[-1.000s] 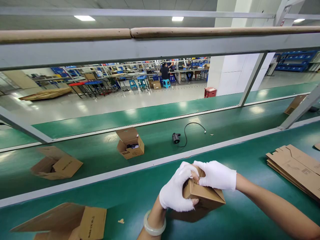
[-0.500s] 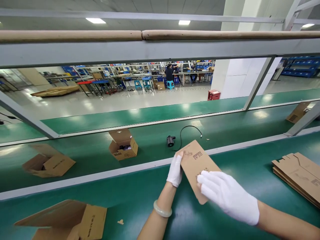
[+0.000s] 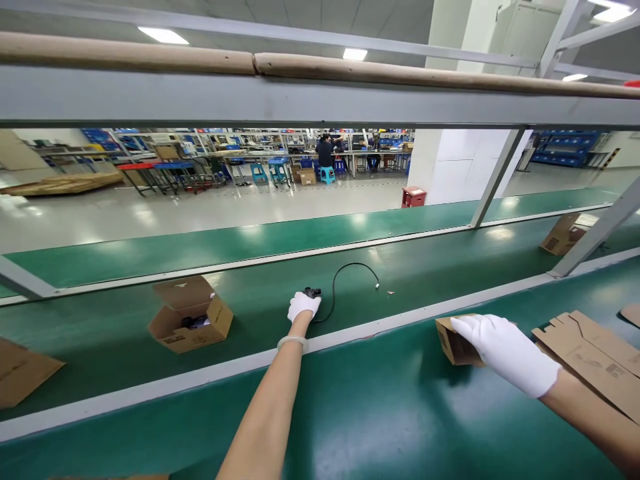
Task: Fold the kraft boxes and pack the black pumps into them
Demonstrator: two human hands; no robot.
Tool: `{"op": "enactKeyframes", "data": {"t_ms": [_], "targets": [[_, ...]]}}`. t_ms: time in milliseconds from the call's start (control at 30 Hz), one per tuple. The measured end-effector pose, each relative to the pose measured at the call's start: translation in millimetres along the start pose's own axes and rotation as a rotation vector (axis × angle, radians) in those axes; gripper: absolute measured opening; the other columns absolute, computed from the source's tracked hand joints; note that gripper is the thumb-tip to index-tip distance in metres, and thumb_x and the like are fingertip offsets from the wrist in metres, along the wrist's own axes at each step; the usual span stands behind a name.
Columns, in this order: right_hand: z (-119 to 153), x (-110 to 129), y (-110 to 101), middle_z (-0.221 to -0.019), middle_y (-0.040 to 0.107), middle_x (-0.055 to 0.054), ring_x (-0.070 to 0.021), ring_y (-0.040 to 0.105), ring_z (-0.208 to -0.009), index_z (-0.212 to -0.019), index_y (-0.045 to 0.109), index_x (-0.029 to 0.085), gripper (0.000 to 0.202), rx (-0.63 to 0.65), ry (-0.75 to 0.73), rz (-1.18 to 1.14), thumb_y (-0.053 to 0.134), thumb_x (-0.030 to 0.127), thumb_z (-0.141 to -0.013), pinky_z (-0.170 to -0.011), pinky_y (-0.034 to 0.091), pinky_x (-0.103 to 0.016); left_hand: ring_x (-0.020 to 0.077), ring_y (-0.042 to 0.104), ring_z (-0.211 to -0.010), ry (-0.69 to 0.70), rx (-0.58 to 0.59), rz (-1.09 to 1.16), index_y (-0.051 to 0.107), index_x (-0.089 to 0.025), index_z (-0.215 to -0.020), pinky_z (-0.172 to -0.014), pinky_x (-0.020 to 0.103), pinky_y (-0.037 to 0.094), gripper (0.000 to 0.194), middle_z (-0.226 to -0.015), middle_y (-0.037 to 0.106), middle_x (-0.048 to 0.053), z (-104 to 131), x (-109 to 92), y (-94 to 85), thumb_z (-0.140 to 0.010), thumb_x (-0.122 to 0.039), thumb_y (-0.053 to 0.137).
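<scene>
Where left hand (image 3: 303,305) covers it, small black pump (image 3: 312,292), curled cable (image 3: 350,280)

Your left hand (image 3: 303,305) and right hand (image 3: 505,352) wear matt white cloth gloves. The small box (image 3: 454,341) at lower right is plain brown cardboard, matt. The conveyor belt (image 3: 400,407) under it looks smooth, glossy green. The pump (image 3: 313,292) at centre is black plastic.

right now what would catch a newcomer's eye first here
The left hand, in a white glove, stretches out over the green conveyor belt onto a small black device with a looping black cable. The right hand rests on a small cardboard box on the near green surface, beside a stack of flat cartons.
</scene>
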State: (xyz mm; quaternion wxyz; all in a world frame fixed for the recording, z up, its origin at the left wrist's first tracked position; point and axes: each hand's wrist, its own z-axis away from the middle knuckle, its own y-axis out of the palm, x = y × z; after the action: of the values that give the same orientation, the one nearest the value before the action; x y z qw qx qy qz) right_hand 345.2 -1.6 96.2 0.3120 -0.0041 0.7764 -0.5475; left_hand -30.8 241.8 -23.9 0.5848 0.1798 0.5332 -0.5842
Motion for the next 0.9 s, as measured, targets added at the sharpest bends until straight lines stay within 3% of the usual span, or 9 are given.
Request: {"op": "enactKeyframes", "data": {"t_ms": [200, 400, 467, 567, 667, 733, 767, 833, 900], "targets": [[-5, -25, 13, -0.081, 0.060, -0.007, -0.0224, 0.058, -0.066, -0.111, 0.058, 0.015, 0.038, 0.061, 0.077, 0.069, 0.054, 0.004, -0.075, -0.056, 0.037, -0.029, 0.0165, 0.061, -0.085, -0.066, 0.176, 0.492, 0.058, -0.013, -0.105, -0.073, 0.034, 0.054, 0.025, -0.100, 0.061, 0.006, 4, 2, -22.0, -0.090, -0.033, 0.056], [-7, -50, 0, -0.095, 0.061, -0.013, -0.0307, 0.057, -0.083, -0.118, 0.056, 0.011, 0.037, -0.051, 0.255, 0.192, 0.051, 0.010, -0.082, -0.070, 0.040, -0.040, 0.0162, 0.062, -0.087, 0.105, 0.437, 1.044, 0.058, -0.012, -0.098, -0.077, 0.032, 0.055, 0.024, -0.097, 0.063, 0.010, 63, -11, -51.9, -0.093, -0.027, 0.040], [-14, -40, -11, -0.109, 0.060, -0.015, -0.0329, 0.055, -0.096, -0.122, 0.054, 0.010, 0.040, -0.155, 0.300, 0.032, 0.051, 0.016, -0.082, -0.079, 0.042, -0.043, 0.0197, 0.061, -0.096, 0.168, 0.519, 1.190, 0.058, -0.011, -0.101, -0.080, 0.033, 0.055, 0.027, -0.105, 0.062, 0.014, 91, -18, -58.8, -0.090, -0.029, 0.041], [-36, 3, -27, -0.128, 0.052, -0.015, -0.0295, 0.048, -0.117, -0.128, 0.050, 0.012, 0.047, -0.243, 0.206, -0.392, 0.055, 0.024, -0.082, -0.098, 0.039, -0.042, 0.0200, 0.062, -0.098, 0.262, 0.691, 1.451, 0.057, -0.011, -0.108, -0.081, 0.031, 0.057, 0.028, -0.103, 0.063, 0.012, 139, -26, -63.6, -0.085, -0.026, 0.050], [-65, 64, -34, -0.143, 0.037, -0.014, -0.0281, 0.034, -0.131, -0.140, 0.037, 0.013, 0.069, -0.120, 0.011, -0.826, 0.062, 0.027, -0.078, -0.108, 0.032, -0.041, 0.0152, 0.063, -0.086, 0.300, 0.867, 1.524, 0.058, -0.012, -0.106, -0.076, 0.023, 0.057, 0.035, -0.095, 0.063, 0.008, 187, -29, -62.8, -0.075, -0.024, 0.068], [-81, 100, -33, -0.144, 0.035, -0.015, -0.0289, 0.034, -0.132, -0.141, 0.035, 0.014, 0.076, 0.010, -0.080, -1.126, 0.066, 0.029, -0.073, -0.108, 0.031, -0.043, 0.0139, 0.063, -0.083, 0.331, 0.841, 1.466, 0.059, -0.013, -0.104, -0.071, 0.020, 0.057, 0.041, -0.095, 0.062, 0.006, 211, -26, -61.4, -0.069, -0.026, 0.076], [-86, 114, -32, -0.139, 0.043, -0.014, -0.0282, 0.040, -0.127, -0.139, 0.038, 0.015, 0.074, 0.096, -0.117, -1.293, 0.067, 0.029, -0.073, -0.105, 0.035, -0.042, 0.0141, 0.063, -0.083, 0.368, 0.770, 1.431, 0.059, -0.014, -0.105, -0.069, 0.020, 0.057, 0.043, -0.096, 0.062, 0.006, 220, -24, -61.1, -0.068, -0.028, 0.078], [-91, 131, -32, -0.113, 0.063, -0.010, -0.0231, 0.058, -0.106, -0.132, 0.047, 0.015, 0.061, 0.314, -0.159, -1.594, 0.064, 0.027, -0.075, -0.092, 0.047, -0.036, 0.0147, 0.064, -0.082, 0.486, 0.555, 1.341, 0.058, -0.017, -0.107, -0.066, 0.020, 0.056, 0.044, -0.097, 0.062, 0.005, 227, -17, -61.8, -0.070, -0.032, 0.077], [-88, 132, -38, -0.085, 0.068, -0.003, -0.0163, 0.064, -0.076, -0.123, 0.054, 0.014, 0.045, 0.520, -0.155, -1.750, 0.057, 0.022, -0.078, -0.070, 0.052, -0.027, 0.0139, 0.063, -0.075, 0.621, 0.312, 1.203, 0.057, -0.018, -0.106, -0.062, 0.021, 0.054, 0.040, -0.094, 0.062, 0.005, 223, -9, -64.4, -0.073, -0.033, 0.076]]}}
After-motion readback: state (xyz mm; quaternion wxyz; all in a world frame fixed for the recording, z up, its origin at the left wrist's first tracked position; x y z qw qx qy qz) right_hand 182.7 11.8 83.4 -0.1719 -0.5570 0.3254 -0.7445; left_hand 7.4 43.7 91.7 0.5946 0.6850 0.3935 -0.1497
